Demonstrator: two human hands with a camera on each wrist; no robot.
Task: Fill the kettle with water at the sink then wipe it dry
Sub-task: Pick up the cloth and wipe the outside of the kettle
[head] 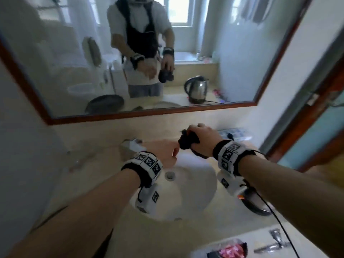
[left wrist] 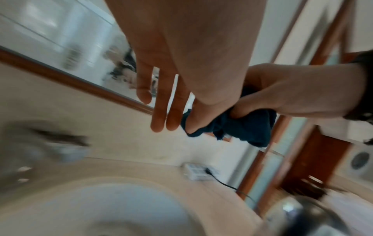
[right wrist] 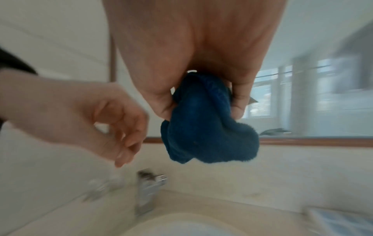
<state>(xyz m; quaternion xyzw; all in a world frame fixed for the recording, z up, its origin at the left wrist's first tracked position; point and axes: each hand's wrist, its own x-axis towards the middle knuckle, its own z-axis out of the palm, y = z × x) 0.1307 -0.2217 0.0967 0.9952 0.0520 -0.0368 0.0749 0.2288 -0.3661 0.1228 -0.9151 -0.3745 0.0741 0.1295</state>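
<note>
Right hand (head: 202, 139) grasping bunched blue cloth (right wrist: 203, 126) above sink (head: 201, 190). Left hand (head: 165, 151) released, fingers relaxed, beside cloth. Kettle (head: 255, 202) on counter (head: 167, 237), right of sink.

No legible text, brand or number is found; only black-and-white coded marker squares are seen on the wrist bands (head: 147, 162).

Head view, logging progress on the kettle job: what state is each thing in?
Blue cloth: bunched, gripped in right hand, held above the sink.
Left hand: holds nothing, fingers loose.
Kettle: on the counter right of the sink, mostly hidden.
Sink: no water seen running.
</note>
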